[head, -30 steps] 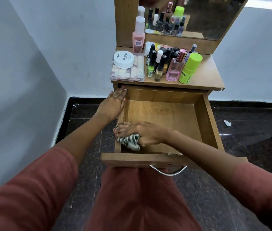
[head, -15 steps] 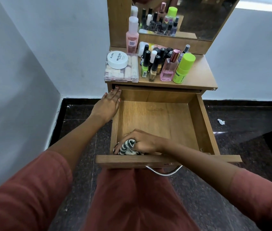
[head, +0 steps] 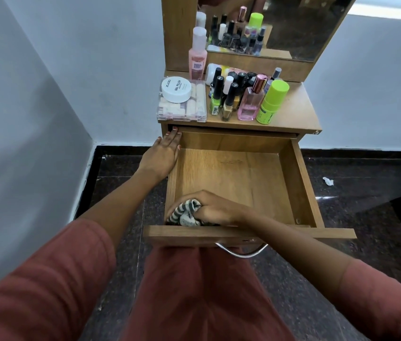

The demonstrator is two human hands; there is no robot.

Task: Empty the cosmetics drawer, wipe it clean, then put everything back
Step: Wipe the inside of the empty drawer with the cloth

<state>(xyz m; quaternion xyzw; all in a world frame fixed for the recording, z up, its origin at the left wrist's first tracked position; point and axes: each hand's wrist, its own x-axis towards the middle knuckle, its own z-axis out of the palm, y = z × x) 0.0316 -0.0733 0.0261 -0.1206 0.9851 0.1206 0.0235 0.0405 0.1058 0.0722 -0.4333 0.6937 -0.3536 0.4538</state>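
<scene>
The drawer stands pulled well out and bare, so the emptying looks done and the wiping is in hand. Its long overhang is the main risk: hard downward pressure at the near end could tilt it or drag it off its runners. On the dresser top above it, the cosmetics crowd toward the near edge, and a jolt to the frame could topple the nail polish bottles into the drawer. The left hand lies flat with straight fingers on the drawer's left wall at the far corner, its tips at the gap under the top. If the drawer slid in, they could be pinched. The right hand is curled tight round a bunched striped cloth in the near left corner, where grime could be missed behind the front panel. The white jar on the clear box reads "NAIL POLISH", with a brand that looks like "zudio". Other labels are too small to read.
</scene>
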